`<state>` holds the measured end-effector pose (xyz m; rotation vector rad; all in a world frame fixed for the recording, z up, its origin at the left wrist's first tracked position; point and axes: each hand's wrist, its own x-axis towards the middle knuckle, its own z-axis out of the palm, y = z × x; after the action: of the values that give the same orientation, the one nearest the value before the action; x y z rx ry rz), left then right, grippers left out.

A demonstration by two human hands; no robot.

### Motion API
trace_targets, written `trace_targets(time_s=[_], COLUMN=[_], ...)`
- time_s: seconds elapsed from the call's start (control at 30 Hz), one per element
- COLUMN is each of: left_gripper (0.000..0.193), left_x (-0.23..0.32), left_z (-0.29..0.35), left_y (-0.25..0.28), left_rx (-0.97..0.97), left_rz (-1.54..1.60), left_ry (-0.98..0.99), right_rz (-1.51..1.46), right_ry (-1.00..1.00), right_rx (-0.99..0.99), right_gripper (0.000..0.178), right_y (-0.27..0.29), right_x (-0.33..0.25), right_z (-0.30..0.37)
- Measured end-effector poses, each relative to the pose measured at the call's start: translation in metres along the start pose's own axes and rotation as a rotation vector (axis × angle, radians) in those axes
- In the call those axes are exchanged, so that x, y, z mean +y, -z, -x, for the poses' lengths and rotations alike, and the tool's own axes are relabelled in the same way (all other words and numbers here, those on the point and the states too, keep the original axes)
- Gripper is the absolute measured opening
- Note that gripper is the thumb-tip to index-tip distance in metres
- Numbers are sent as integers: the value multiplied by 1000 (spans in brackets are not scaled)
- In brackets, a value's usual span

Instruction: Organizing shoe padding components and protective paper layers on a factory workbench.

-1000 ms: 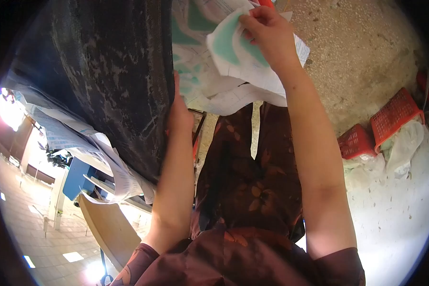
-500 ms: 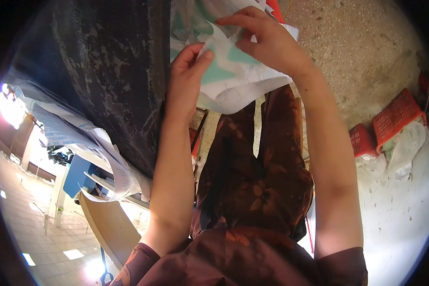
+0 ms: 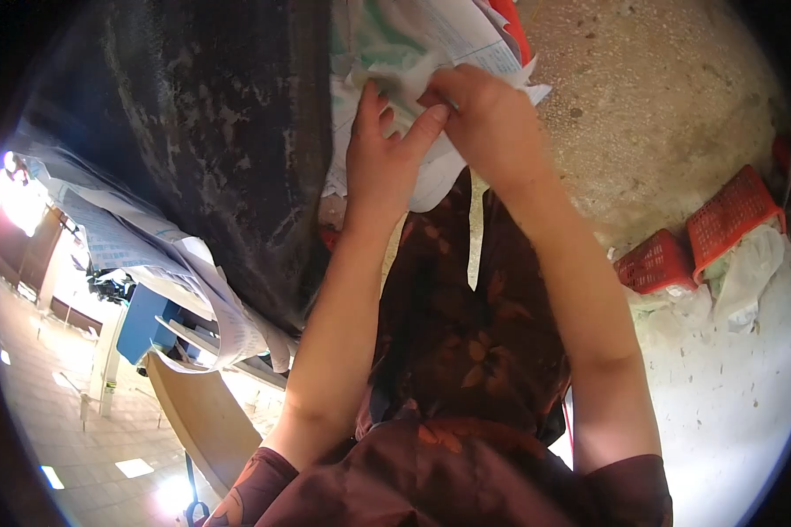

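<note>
At the upper middle lies a heap of thin white sheets (image 3: 475, 39) with printed lines and pale green patches. Over it my left hand (image 3: 387, 162) has its fingers apart, with the thumb reaching toward the fingertips of the right hand. My right hand (image 3: 501, 127) is closed in a pinch close to that thumb. What its fingertips hold is hidden and blurred. A crumpled whitish piece (image 3: 400, 85) shows between the two hands, and I cannot tell which fingers touch it.
A dark, worn, cloth-like surface (image 3: 220, 132) fills the upper left, with printed paper sheets (image 3: 141, 246) below it. A red edge (image 3: 517, 31) borders the heap. Red perforated baskets (image 3: 736, 220) and clear plastic bags (image 3: 751, 272) stand at right. A tan curved panel (image 3: 202, 413) is lower left.
My left hand has moved right and its fingers have spread from a pinch on a sheet. My right hand has come down and its fingers have closed. The sheets have shifted beneath them.
</note>
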<state>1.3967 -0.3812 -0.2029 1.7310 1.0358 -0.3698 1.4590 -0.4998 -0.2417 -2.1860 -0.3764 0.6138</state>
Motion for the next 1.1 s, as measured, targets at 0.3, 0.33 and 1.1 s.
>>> trace_targets(time_s=[0.3,0.33,1.1], left_gripper=[31,30,39], left_x=[-8,-9,-66], left_z=[-1,-1,32], left_y=[4,6,49], left_rx=[-44,-36,525], left_rz=[114,74,515], left_ry=[150,86,415], right_rz=[-494,-419,-334], right_ry=[-111,-112,-606], right_rx=[-58,-89,7], right_gripper=[19,19,22], right_y=[-10,-6,50], right_x=[14,9,65], right_z=[13,11,-29])
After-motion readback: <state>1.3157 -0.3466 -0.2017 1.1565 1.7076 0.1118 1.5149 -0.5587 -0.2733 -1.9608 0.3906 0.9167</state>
